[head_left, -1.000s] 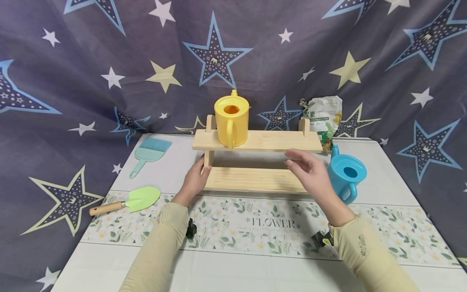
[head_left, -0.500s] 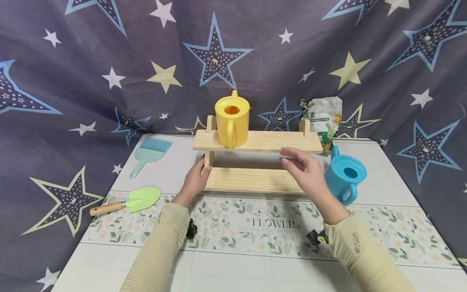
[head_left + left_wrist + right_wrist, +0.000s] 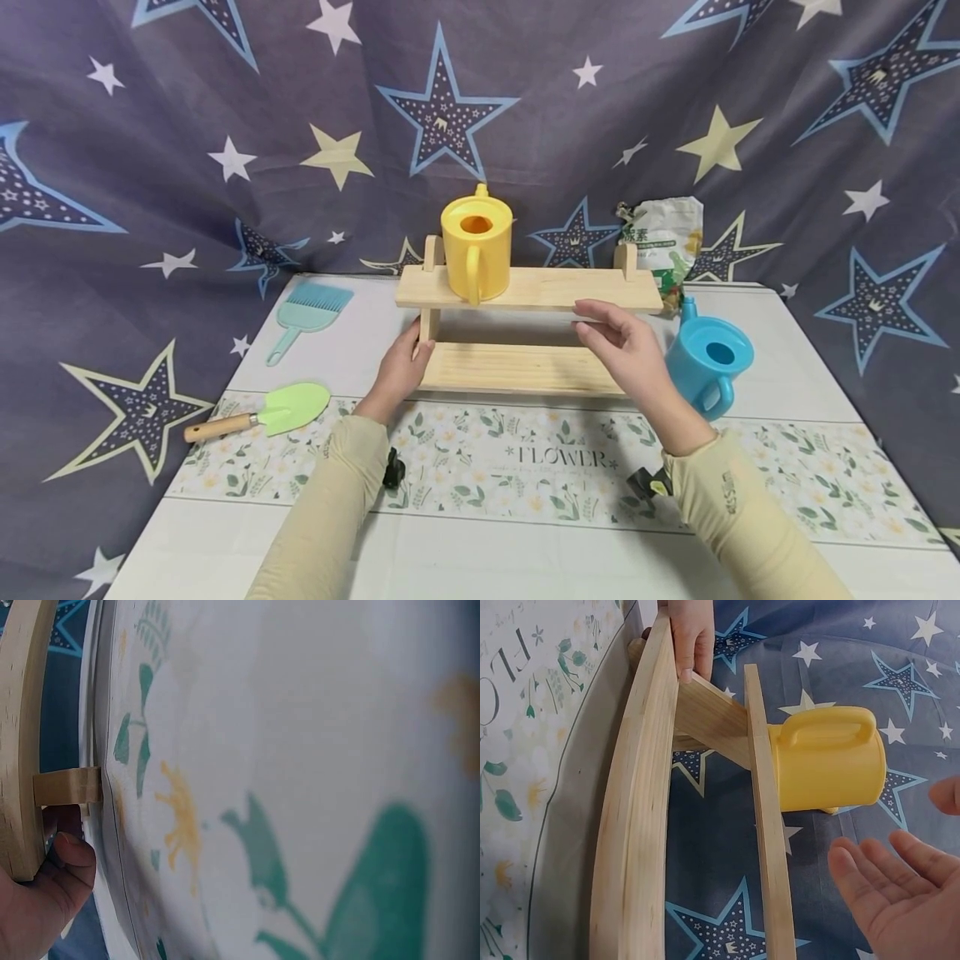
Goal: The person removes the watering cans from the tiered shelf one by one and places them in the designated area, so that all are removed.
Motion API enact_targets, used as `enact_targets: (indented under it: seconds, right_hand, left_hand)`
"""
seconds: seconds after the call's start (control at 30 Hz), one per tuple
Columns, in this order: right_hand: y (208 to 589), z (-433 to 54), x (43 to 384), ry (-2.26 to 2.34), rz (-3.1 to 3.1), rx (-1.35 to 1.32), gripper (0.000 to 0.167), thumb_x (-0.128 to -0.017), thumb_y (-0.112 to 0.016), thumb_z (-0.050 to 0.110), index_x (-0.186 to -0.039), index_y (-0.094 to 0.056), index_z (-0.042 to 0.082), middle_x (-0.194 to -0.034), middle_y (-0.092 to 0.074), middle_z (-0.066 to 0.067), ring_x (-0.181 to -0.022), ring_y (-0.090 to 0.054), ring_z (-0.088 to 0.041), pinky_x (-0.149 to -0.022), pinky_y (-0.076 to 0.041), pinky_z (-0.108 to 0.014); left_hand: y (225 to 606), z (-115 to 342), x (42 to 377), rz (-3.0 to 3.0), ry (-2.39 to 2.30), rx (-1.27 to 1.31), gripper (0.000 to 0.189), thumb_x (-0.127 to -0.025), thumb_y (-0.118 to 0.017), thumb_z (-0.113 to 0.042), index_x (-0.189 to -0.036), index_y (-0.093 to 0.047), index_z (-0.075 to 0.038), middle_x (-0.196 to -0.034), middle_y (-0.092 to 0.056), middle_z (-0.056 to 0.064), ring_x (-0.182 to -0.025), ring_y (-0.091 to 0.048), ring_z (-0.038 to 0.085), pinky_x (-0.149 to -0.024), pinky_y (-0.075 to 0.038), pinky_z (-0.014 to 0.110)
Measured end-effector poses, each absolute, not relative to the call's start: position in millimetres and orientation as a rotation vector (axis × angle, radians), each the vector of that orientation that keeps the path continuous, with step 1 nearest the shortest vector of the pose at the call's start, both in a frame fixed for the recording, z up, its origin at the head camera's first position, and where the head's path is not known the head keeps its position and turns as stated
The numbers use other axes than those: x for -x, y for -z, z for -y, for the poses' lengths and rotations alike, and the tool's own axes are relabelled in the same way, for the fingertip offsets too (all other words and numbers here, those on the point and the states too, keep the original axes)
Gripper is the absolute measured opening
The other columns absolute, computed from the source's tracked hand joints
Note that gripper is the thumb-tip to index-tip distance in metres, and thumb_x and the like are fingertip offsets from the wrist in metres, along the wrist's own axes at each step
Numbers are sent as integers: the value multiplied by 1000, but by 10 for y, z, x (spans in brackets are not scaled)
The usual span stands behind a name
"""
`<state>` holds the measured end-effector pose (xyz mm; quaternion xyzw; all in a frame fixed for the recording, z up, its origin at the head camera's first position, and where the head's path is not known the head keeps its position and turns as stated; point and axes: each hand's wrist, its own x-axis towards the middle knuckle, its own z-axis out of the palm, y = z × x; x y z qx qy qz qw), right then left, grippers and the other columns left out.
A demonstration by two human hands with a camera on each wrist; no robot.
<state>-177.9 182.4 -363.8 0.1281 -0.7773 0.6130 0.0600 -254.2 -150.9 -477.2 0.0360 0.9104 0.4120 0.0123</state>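
Observation:
A two-tier wooden shelf (image 3: pixel 572 290) stands mid-table, and a yellow watering can (image 3: pixel 491 260) sits on the left of its top board, handle facing me. My left hand (image 3: pixel 401 368) grips the shelf's left end near the lower board, thumb in front and the other fingers partly hidden. In the left wrist view, bent fingertips (image 3: pixel 75 851) show beneath a small wooden crosspiece (image 3: pixel 67 786). My right hand (image 3: pixel 628 346) is before the shelf's right half, thumb and fingers apart with nothing between them. It hides the lower board's right end and overlaps a blue watering can (image 3: pixel 697 354).
At the left lie a light blue dustpan with brush (image 3: pixel 309 310) and a green trowel (image 3: pixel 292 408) with a wooden handle. A white and green bag (image 3: pixel 663 237) stands behind the shelf's right end. A star-patterned curtain (image 3: pixel 540 125) closes off the back and sides.
My right hand has shifted slightly left along the front of the shelf. The left hand, shelf and watering cans stay where they were.

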Motion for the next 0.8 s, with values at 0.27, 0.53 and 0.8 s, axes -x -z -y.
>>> enact_targets:
  seconds: [0.27, 0.53, 0.8]
  right_hand:
    - [3627, -1800, 1808, -1859, 2323, -415, 37, -98, -61, 12, -131, -57, -5, -131, -58, -19, -107, -63, -10, -88, -52, -20]
    - [3632, -1735, 1829, -1859, 2305, -417, 36, -97, -62, 11, -129, -59, -4, -130, -60, -17, -112, -63, -25, -87, -52, -19]
    - [3615, -1650, 1863, -1887, 2281, -438, 36, -96, -63, 10, -129, -58, -4, -130, -60, -18, -114, -61, -31, -87, -53, -20]
  left_hand:
    - [4747, 1493, 2515, -2816, -1293, -78, 57, -105, -43, -29, -157, -20, -23, -156, -33, 8, -141, -33, 28, -116, -26, 47]
    - [4779, 1506, 2529, -2819, -1307, -99, 57, -105, -44, -29, -157, -20, -23, -156, -32, 8, -142, -32, 29, -116, -25, 47]
    - [4769, 1505, 2531, -2839, -1300, -111, 58, -105, -44, -27, -157, -21, -21, -155, -33, 11, -141, -33, 30, -115, -26, 48]
